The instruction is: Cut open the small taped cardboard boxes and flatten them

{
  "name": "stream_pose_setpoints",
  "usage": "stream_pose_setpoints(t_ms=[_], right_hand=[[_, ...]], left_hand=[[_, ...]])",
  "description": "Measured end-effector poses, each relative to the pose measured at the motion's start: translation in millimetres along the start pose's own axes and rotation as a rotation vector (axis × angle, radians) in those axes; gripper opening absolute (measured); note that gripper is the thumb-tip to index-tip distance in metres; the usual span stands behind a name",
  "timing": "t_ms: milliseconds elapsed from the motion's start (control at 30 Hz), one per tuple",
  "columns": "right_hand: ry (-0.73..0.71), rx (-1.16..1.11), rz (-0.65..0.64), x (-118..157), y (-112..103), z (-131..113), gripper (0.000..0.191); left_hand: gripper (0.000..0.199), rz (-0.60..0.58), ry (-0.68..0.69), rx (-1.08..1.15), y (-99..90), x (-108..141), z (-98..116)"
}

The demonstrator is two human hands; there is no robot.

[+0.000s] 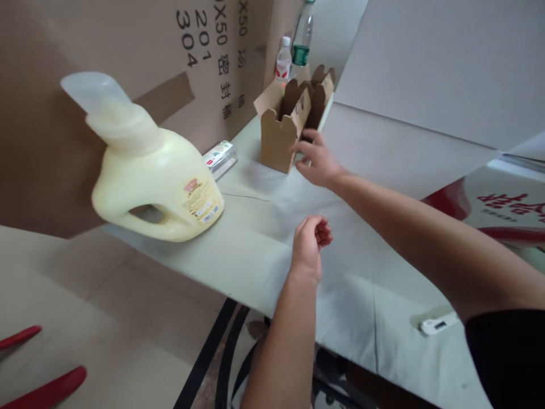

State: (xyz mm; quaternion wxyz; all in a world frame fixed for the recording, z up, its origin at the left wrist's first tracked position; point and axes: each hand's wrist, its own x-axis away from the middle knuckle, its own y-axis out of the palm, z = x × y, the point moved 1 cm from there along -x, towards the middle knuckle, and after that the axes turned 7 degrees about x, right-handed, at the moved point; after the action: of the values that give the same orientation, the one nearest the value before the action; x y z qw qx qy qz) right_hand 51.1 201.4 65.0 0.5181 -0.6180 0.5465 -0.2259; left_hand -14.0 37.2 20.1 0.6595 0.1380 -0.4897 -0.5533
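My right hand is stretched out at the near box's right side, slightly blurred. Its fingers are apart, and I see nothing held in them; whether a fingertip touches the cardboard I cannot tell. That box is small, brown and open-topped, with notched flaps standing up. A second brown box of the same kind stands behind it. Closer to me, my left hand hovers over the pale cloth with its fingers curled in and nothing visible in them.
A big yellow detergent jug stands on the cloth-covered table at left, before a large printed carton. Behind it lies a packaged stapler-like item. Two bottles, one clear, one green-based, stand at the back. A white thermometer-like stick lies right.
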Motion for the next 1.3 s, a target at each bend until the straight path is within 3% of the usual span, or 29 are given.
stream_pose_setpoints(t_ms=[133,233,300,367,433,500,600,700,800,900,967,1067,1167,1233,1300], right_hand=[[-0.049,0.01,0.028,-51.3,16.8,-27.2,0.047],[-0.079,-0.038,0.083,-42.9,15.7,-28.6,0.044],[-0.095,-0.095,0.16,-12.8,6.3,-23.5,0.04],[-0.11,-0.182,0.233,34.3,-12.6,-16.1,0.029],[-0.111,-0.246,0.288,94.5,-40.9,-8.2,0.02],[-0.166,-0.245,0.237,162.8,-74.0,-1.4,0.02],[-0.25,-0.208,0.107,265.4,-118.2,8.2,0.02],[-0.011,-0.153,0.225,343.1,-139.7,21.0,0.023],[0.137,-0.124,0.311,377.8,-134.1,34.1,0.018],[0.231,-0.196,0.449,380.5,-119.6,48.7,0.011],[0.331,-0.251,0.539,378.6,-112.3,58.2,0.008],[0.45,-0.134,0.629,382.4,-107.2,70.1,0.013],[0.496,-0.15,0.723,393.0,-106.3,81.0,0.043],[0.456,-0.332,0.665,399.7,-106.1,87.2,0.056],[0.366,-0.47,0.553,405.2,-106.5,90.9,0.04]], left_hand=[[0.011,0.02,0.014,0.0,-5.3,-7.7,4.9],[0.011,0.07,0.093,-0.001,-11.1,-10.0,7.7],[0.012,0.166,0.281,-0.011,-17.6,-10.2,12.8],[0.009,0.32,0.525,-0.029,-25.4,-9.2,20.2],[0.007,0.451,0.703,-0.04,-32.6,-7.2,27.4],[0.008,0.475,0.818,-0.063,-36.9,-5.1,32.5],[0.015,0.315,0.921,-0.141,-35.5,-2.2,31.5],[0.031,-0.034,0.866,-0.24,-22.8,0.9,16.4],[0.042,-0.363,0.792,-0.365,-3.4,7.5,-7.4],[0.047,-0.565,0.839,-0.46,13.1,14.6,-29.0],[0.045,-0.622,0.863,-0.517,19.3,16.4,-40.2],[0.05,-0.599,0.944,-0.661,23.2,15.1,-53.9],[0.044,-0.51,0.998,-0.807,25.3,13.8,-66.8],[0.029,-0.444,1.016,-0.841,27.3,14.2,-73.9],[0.035,-0.426,1.057,-0.872,30.4,15.4,-78.3]])
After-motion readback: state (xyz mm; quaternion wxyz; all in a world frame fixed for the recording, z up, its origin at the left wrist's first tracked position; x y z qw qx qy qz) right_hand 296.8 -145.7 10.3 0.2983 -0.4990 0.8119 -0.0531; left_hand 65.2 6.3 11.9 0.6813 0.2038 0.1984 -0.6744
